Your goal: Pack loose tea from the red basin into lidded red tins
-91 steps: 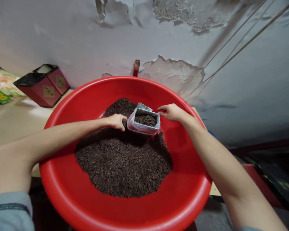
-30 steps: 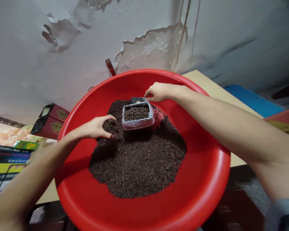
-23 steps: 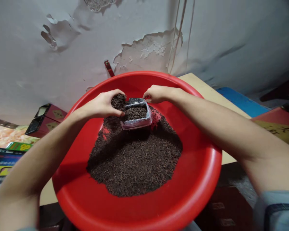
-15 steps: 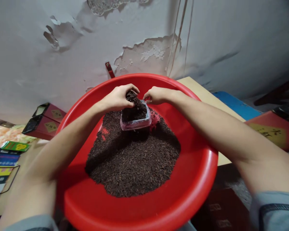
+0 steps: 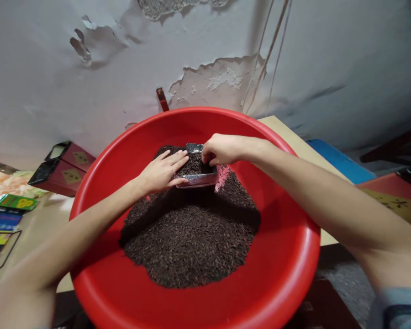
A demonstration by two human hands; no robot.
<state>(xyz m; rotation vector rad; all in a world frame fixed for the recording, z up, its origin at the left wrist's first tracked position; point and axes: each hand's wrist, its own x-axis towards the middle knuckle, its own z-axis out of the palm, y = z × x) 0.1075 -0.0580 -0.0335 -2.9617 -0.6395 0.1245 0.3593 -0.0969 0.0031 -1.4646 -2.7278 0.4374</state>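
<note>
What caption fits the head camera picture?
Left hand flat on a filled foil-lined box of dark tea leaves, right hand pinching its rim.

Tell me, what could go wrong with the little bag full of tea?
The bag looks full, and the left hand lies flat on top, so tea could spill over its edge back onto the pile. The right hand only pinches the far rim, so the soft bag might tip or fold. The red basin seems to hang past the table, so leaning on it might tilt it.
</note>
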